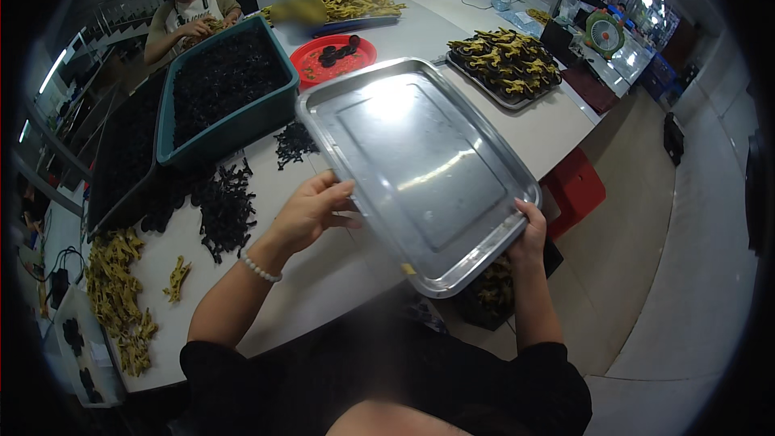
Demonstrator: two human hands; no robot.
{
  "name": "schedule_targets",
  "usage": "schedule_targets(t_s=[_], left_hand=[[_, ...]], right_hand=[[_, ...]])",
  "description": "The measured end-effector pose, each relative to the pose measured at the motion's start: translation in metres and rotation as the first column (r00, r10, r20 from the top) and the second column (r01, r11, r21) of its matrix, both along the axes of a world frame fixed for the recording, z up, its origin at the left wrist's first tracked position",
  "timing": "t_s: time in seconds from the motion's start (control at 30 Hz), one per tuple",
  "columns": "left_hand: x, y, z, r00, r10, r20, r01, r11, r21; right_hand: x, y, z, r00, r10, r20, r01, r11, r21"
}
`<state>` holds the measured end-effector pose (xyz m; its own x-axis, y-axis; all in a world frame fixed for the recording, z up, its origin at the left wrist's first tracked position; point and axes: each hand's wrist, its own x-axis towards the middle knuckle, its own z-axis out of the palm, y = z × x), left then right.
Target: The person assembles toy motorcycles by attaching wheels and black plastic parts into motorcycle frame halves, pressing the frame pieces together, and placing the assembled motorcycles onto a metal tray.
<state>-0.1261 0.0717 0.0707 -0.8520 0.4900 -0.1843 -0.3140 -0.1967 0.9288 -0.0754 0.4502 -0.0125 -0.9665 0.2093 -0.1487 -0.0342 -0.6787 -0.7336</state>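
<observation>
A shallow, rectangular metal tray [432, 165] with a rounded rim is tilted over the near table edge, and nothing lies in it. My left hand [311, 210], with a beaded bracelet at the wrist, pinches the tray's left rim. At the near right corner my right hand [529, 234] grips the rim, thumb on top. Left of the tray, loose small black parts [226, 210] are heaped on the white table [291, 274]. Yellow figure-like pieces [117, 299] lie piled at the far left, with a single yellow piece [177, 278] beside them.
A teal bin [292, 73] full of black parts stands at the back left, near a red round tray [367, 48]. A loaded tray [525, 101] sits at the back right. A red stool [577, 190] stands beside the table. A co-worker [190, 12] handles yellow pieces across it.
</observation>
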Motion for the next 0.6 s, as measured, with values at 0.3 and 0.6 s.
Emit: schedule_targets(t_s=[0.3,0.6], left_hand=[[0.074,0.004,-0.028,0.939,-0.337,-0.062,0.305,0.904,-0.298],[0.15,-0.039,-0.047,0.94,-0.06,-0.335,-0.096,0.898,-0.428]], right_hand=[[0.089,0.024,-0.016,0.907,-0.421,-0.004,0.419,0.902,0.102],[0.099,-0.071,-0.04,0.923,-0.385,-0.003,0.385,0.922,-0.045]])
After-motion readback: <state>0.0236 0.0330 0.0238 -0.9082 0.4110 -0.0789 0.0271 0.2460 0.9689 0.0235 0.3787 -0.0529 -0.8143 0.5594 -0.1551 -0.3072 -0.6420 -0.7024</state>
